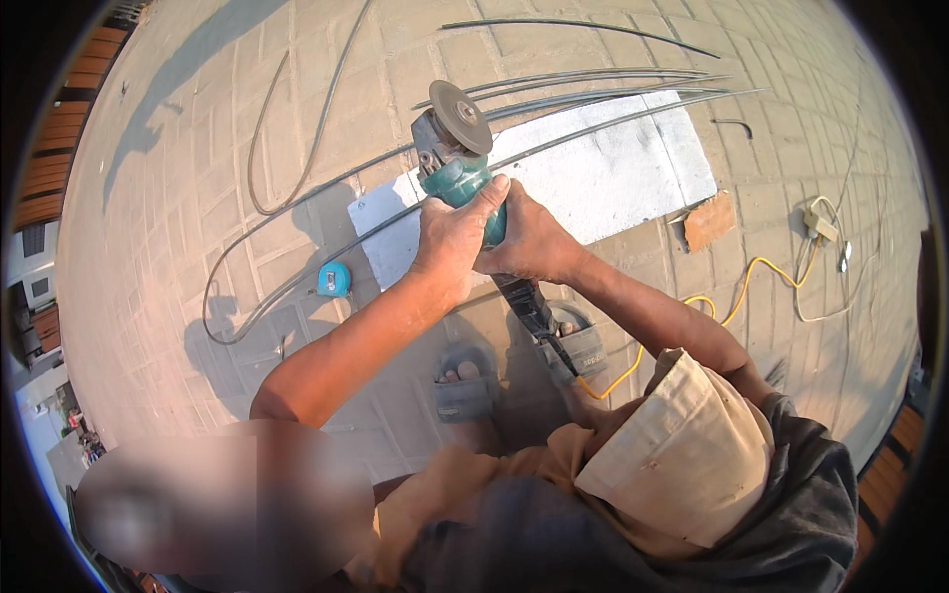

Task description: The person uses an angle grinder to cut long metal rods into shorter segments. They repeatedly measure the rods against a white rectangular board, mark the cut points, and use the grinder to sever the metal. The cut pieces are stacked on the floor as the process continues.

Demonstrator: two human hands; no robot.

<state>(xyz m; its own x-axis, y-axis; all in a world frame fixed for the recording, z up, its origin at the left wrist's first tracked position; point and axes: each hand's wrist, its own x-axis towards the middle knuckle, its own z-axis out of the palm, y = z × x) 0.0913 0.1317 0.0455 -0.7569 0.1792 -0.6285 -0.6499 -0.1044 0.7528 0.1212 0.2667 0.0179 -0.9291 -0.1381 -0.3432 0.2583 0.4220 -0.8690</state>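
My left hand (445,242) and my right hand (529,237) both grip a green angle grinder (457,178), held near the centre of the view. Its grey disc (461,117) faces up, and its black lower part (524,306) runs down toward a yellow cord (618,385) between my feet. Behind the grinder a white board (643,168) lies on the paving, with long dark metal rods (623,119) across and beyond it. Some rods bend round in loops to the left. A teal tape measure (334,280) lies left of my forearms. What lies directly under the grinder is hidden.
Brown cardboard (710,222) lies by the board's right end. A beige power socket (819,222) with cords sits on the brick paving (158,277) at right. A short bent rod (741,128) lies above it. My sandalled feet (465,390) are below my hands.
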